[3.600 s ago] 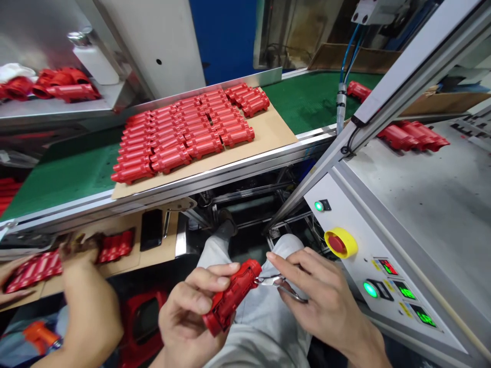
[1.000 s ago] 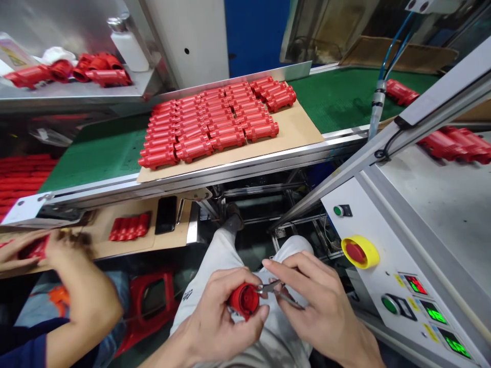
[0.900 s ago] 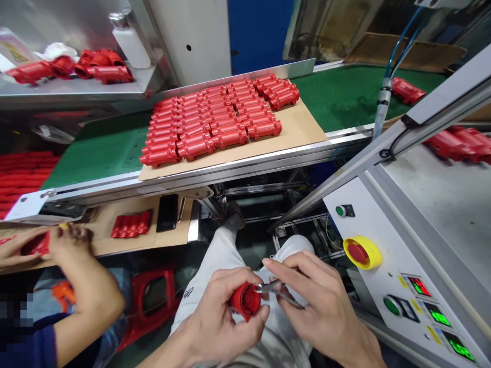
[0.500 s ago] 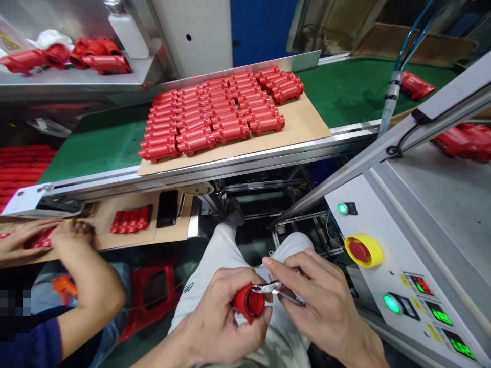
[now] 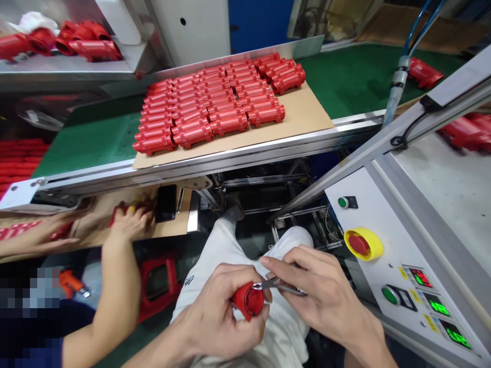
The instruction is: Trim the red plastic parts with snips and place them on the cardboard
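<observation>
My left hand [image 5: 218,312] is wrapped round a red plastic cylindrical part [image 5: 251,301], its round open end turned up toward me above my lap. In my right hand [image 5: 318,294] is a pair of small metal nippers [image 5: 282,287], their handles lying under my fingers. The tip of the nippers touches the upper rim of the red part. Whether the jaws are closed on anything is too small to tell.
Ahead, rows of red parts [image 5: 215,102] lie on cardboard [image 5: 307,110] over a green conveyor belt [image 5: 345,76]. A control panel [image 5: 383,245] with a red stop button stands at right. At left, a co-worker's hand [image 5: 130,220] is over red parts beside a phone [image 5: 166,203].
The nippers' handles look closer together, and the red part has tilted slightly in my left hand. The co-worker's hand has moved right onto the small red parts. The panel's green lights have gone dark.
</observation>
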`<state>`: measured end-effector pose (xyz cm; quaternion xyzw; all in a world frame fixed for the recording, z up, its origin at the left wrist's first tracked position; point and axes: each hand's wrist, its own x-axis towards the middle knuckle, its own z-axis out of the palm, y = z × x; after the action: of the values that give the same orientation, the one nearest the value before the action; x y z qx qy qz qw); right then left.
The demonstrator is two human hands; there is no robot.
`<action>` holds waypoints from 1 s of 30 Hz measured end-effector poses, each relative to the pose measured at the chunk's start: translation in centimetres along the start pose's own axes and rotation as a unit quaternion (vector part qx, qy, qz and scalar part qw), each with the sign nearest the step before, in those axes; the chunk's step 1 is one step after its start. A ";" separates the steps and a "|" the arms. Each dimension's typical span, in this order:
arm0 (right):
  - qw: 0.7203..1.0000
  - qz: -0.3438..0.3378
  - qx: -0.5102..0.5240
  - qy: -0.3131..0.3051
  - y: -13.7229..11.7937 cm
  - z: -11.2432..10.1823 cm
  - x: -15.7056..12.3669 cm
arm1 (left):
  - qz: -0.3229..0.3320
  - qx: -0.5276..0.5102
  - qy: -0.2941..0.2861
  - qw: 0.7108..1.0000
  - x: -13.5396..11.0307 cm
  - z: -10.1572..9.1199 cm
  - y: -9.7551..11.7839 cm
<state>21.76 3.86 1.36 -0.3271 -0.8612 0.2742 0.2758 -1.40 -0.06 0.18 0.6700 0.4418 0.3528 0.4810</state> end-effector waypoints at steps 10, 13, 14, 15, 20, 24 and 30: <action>0.999 -0.020 0.009 0.033 0.8 1.1 -0.5 | 0.000 0.007 0.014 1.000 0.0 -0.2 0.5; 0.998 -0.015 0.043 0.053 1.2 2.0 -0.5 | -0.004 -0.011 0.014 1.000 0.3 -0.2 0.7; 0.997 -0.012 0.055 0.059 1.3 2.3 -0.5 | -0.007 -0.018 0.010 1.000 0.3 -0.2 0.7; 0.996 -0.010 0.068 0.065 1.4 2.5 -0.5 | -0.010 -0.023 0.007 1.000 0.4 -0.2 0.7; 0.990 0.002 0.119 0.082 1.6 3.4 -0.4 | -0.012 -0.040 0.000 0.999 0.3 -0.2 0.5; 0.985 0.008 0.145 0.089 1.7 3.9 -0.7 | -0.006 -0.047 0.003 0.999 0.3 -0.1 0.4; 0.976 0.017 0.188 0.108 1.4 4.4 -0.8 | -0.001 -0.079 0.010 0.997 0.3 0.1 0.4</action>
<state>19.97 2.92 -2.87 -0.3117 -0.7536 0.3988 0.4194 -1.06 0.12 0.52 0.6262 0.4180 0.3930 0.5279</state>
